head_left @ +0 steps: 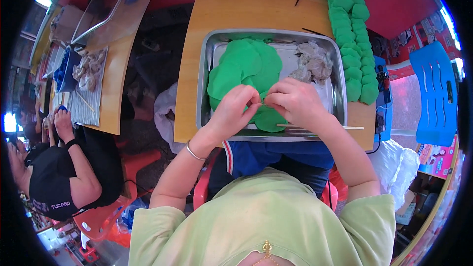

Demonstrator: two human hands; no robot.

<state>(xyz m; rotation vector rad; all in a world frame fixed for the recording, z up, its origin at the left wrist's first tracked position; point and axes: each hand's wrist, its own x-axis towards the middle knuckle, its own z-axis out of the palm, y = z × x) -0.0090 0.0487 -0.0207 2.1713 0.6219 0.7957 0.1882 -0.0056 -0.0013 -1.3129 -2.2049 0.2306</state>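
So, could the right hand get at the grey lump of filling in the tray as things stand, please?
Probably yes: the right hand is just in front of the grey filling in the metal tray, with nothing between, though its fingers are pinching a green wrapper.

We see the left hand (235, 111) and right hand (294, 102) pinching together over a metal tray (339, 99) on a wooden table (231, 5), green dough rounds (241, 66) and a grey filling lump (313, 64) inside, more green pieces (352, 39) rowed beside it.
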